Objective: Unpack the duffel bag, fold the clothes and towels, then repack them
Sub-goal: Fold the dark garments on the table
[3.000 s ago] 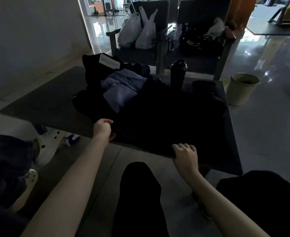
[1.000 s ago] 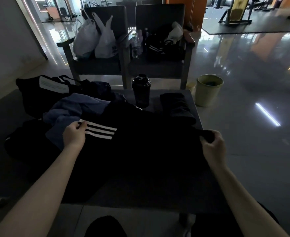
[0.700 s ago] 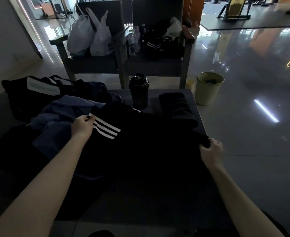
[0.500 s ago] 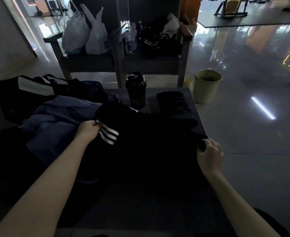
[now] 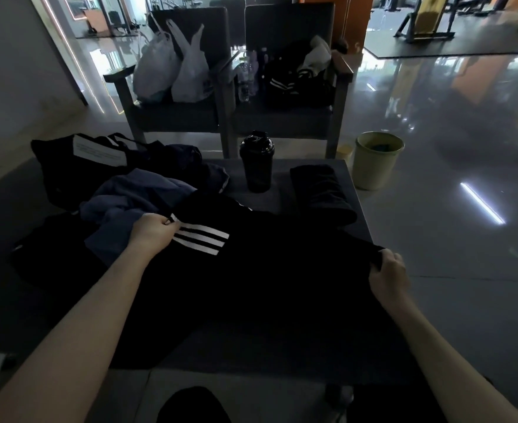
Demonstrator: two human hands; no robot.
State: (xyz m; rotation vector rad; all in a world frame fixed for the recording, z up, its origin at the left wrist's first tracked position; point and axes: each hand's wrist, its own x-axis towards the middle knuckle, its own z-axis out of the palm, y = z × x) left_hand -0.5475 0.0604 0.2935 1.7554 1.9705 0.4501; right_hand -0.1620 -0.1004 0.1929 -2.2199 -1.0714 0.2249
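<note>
the black garment point(image 5: 282, 270) lies spread across the surface point(image 5: 282, 172), grip of the left hand point(image 5: 153, 235) pinched at its white stripes, grip of the right hand point(image 5: 387, 271) clamped on its corner by the edge. likely risk: a hard tug sweeps cloth into the bottle point(image 5: 257, 161) or drags it floorward.

Counting two chairs point(image 5: 175, 117) point(image 5: 282, 117), two plastic bags point(image 5: 153, 71) point(image 5: 190, 74), one shaker bottle point(image 5: 257, 163), one bin point(image 5: 373, 166), one duffel bag point(image 5: 68, 166), one blue garment point(image 5: 135, 193), one striped black garment point(image 5: 266, 254), one folded black garment point(image 5: 321, 190).
</note>
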